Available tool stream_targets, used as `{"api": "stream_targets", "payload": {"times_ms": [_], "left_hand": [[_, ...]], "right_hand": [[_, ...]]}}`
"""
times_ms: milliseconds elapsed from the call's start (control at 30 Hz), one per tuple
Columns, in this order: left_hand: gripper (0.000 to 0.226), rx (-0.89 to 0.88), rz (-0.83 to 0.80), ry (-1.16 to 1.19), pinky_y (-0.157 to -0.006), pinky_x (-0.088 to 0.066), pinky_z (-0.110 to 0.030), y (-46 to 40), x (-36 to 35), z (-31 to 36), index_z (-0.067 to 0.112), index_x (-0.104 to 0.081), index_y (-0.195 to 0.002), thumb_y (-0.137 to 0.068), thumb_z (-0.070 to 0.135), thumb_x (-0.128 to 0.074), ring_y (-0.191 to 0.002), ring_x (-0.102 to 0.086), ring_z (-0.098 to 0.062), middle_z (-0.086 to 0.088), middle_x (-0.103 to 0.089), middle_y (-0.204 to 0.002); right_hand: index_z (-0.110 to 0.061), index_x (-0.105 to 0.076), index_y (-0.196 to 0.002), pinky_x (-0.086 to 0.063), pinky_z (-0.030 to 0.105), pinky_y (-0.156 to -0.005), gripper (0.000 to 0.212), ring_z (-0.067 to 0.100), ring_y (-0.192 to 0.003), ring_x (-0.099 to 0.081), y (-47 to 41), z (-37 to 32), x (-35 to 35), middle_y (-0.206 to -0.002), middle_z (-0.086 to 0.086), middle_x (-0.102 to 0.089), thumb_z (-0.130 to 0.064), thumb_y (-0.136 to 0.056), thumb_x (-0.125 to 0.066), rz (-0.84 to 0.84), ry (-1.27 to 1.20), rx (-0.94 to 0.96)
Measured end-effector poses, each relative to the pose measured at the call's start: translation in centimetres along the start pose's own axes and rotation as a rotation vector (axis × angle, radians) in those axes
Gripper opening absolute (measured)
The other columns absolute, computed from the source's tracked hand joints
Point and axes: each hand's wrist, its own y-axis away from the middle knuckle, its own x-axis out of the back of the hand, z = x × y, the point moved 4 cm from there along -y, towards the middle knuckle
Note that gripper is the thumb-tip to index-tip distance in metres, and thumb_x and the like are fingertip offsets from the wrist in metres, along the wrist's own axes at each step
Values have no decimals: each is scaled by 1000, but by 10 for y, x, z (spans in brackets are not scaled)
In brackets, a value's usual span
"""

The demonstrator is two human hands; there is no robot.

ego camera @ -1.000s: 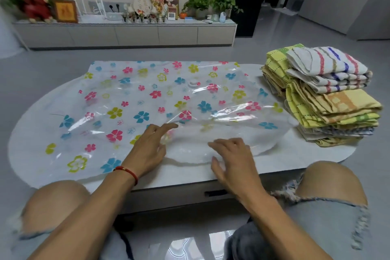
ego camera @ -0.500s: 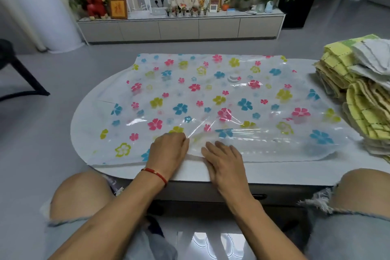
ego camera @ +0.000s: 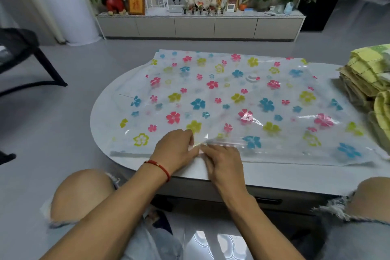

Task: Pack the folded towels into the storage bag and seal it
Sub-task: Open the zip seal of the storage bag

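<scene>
A clear storage bag (ego camera: 221, 99) printed with pink, blue and yellow flowers lies flat across the white oval table (ego camera: 285, 175), a round white valve (ego camera: 252, 77) near its far middle. My left hand (ego camera: 175, 150) and my right hand (ego camera: 223, 160) meet at the bag's near edge, fingers pinching the plastic there, which lifts into a small crease between them. The stack of folded towels (ego camera: 367, 82), yellow checked ones showing, sits at the table's right end, cut off by the frame edge.
My two knees (ego camera: 82, 194) in torn jeans are under the table's near edge. A black chair frame (ego camera: 31, 69) stands on the floor to the left. A low white cabinet (ego camera: 198, 25) with plants and ornaments lines the far wall.
Both hands slid leftward along the bag's near edge and came together, going from flat on the plastic to pinching it. The view swung left, pushing the towels to the right edge.
</scene>
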Motion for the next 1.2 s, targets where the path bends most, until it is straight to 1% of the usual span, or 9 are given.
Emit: {"api": "stream_targets", "payload": {"times_ms": [233,400,500,633,767,900,1033,1133,1200], "left_hand": [[26,71,162,-113,-73,-44,-41,-25,33,-17,8,-56,-103,-103,28,-38,-93,-59,-42,-19,-65,-101],[24,72,108,121,-75,-51,-44,-37,54,-27,14,-51,-93,-102,31,-37,-81,-61,-36,-14,-66,-81],[24,19,42,263,-60,-44,-32,-30,50,-21,18,-52,-85,-100,34,-41,-67,-63,-24,0,-65,-66],[23,12,-94,72,-64,-44,-33,-19,34,-23,22,-58,-90,-87,45,-57,-79,-58,-21,1,-62,-80],[25,-2,-65,-178,-72,-46,-36,-10,26,-33,14,-60,-99,-97,33,-45,-95,-60,-32,-10,-66,-99],[24,37,20,-225,-74,-40,-38,-16,29,-34,9,-55,-109,-101,24,-38,-99,-58,-39,-16,-64,-108],[19,152,149,-53,-77,-51,-43,-32,58,-62,7,-53,-96,-99,17,-37,-85,-64,-41,-19,-68,-95],[23,171,125,184,-72,-57,-44,-29,62,-68,13,-50,-86,-100,24,-35,-58,-69,-25,-7,-70,-67],[24,148,79,269,-67,-59,-43,-26,58,-63,14,-49,-87,-101,27,-34,-51,-67,-22,-7,-69,-58]], "right_hand": [[-14,-82,-94,-53,56,-93,19,37,-100,-71,11,6,-2,-100,4,-79,-5,-77,-86,155,-9,18],[-14,-79,-89,-51,47,-90,13,35,-96,-67,2,-13,5,-93,4,-75,-19,-86,-68,68,17,-113],[-19,-76,-110,-46,43,-95,24,32,-104,-65,-19,-46,2,-105,2,-75,-26,-96,-58,10,22,-23],[-12,-75,-87,-45,43,-89,26,32,-89,-60,-26,-52,-9,-82,9,-71,-21,-99,-53,-14,-87,-86],[-23,-79,-98,-44,46,-98,27,25,-102,-58,-16,-48,-26,-92,-4,-72,-31,-102,-54,-38,-32,-25],[-18,-82,-83,-51,54,-97,4,33,-96,-69,-9,-44,-30,-86,0,-76,-19,-86,-81,92,-37,-47],[-17,-80,-78,-54,52,-92,6,32,-89,-69,-1,-42,-26,-82,0,-74,-14,-78,-85,127,-17,-29],[-16,-79,-74,-54,58,-98,5,31,-87,-70,-2,-50,-20,-81,1,-73,-16,-78,-83,117,-36,-148],[-18,-80,-96,-45,59,-108,12,30,-99,-68,-13,-62,-17,-95,2,-76,-26,-91,-71,84,-21,-193]]}}
